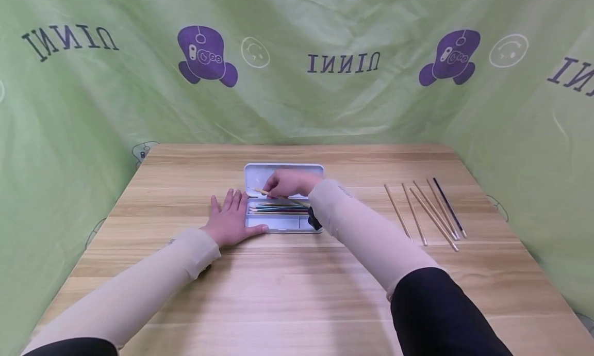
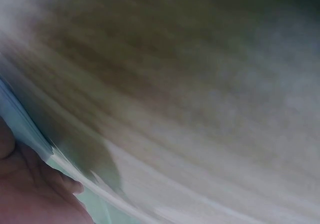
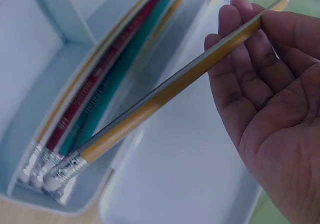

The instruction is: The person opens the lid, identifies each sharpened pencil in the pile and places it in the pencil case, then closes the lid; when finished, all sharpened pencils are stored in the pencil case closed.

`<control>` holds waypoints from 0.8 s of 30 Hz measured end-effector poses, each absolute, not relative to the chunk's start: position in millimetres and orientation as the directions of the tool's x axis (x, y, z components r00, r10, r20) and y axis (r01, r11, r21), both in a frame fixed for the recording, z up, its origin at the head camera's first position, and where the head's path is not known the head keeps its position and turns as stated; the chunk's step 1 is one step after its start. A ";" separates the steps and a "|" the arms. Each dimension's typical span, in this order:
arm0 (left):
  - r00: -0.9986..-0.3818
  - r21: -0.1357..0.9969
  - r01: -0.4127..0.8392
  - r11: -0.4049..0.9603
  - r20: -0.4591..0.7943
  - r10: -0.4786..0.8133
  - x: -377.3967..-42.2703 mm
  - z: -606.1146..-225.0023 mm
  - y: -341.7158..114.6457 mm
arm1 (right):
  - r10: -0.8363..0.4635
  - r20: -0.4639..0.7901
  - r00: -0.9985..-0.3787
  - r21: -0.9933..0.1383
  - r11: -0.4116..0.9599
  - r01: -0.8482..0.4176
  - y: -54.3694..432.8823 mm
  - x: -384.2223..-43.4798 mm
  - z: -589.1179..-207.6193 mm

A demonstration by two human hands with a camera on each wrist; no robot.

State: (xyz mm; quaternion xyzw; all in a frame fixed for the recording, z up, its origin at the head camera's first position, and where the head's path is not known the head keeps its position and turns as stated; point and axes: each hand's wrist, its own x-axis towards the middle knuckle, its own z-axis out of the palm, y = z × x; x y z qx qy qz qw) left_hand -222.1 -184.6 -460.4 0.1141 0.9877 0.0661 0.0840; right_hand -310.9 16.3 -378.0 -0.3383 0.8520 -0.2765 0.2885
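Observation:
A white pencil case (image 1: 278, 223) lies open on the table, its lid (image 1: 252, 173) folded back. My right hand (image 1: 291, 182) is above it, pinching a yellow pencil (image 3: 165, 96) near its sharpened tip between thumb and fingers; the eraser end hangs over the case. Inside the case, red (image 3: 106, 66) and teal (image 3: 127, 58) pencils lie with yellow ones in the rear compartment. With fingers spread, my left hand (image 1: 227, 225) rests at the case's left end, its thumb along the front edge. Only part of that hand shows in the left wrist view.
Several wood-coloured pencils (image 1: 398, 211) and one dark pencil (image 1: 450, 208) lie apart on the right of the wooden table (image 1: 278, 294). A green printed curtain (image 1: 287, 113) hangs behind the table and at both sides.

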 end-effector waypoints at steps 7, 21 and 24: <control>-0.958 0.142 0.222 0.965 -0.153 0.243 -219.2 -456.6 -177.4 | -0.745 -0.297 -0.597 -0.576 0.639 -0.510 18.8 -307.4 -393.3; -0.958 0.166 0.220 0.961 -0.147 0.245 -219.3 -454.5 -182.8 | -0.715 -0.264 -0.648 -0.599 0.648 -0.470 26.8 -301.2 -397.3; -0.959 0.194 0.211 0.958 -0.147 0.241 -219.5 -454.8 -185.5 | -0.703 -0.235 -0.671 -0.617 0.641 -0.456 38.8 -300.1 -395.0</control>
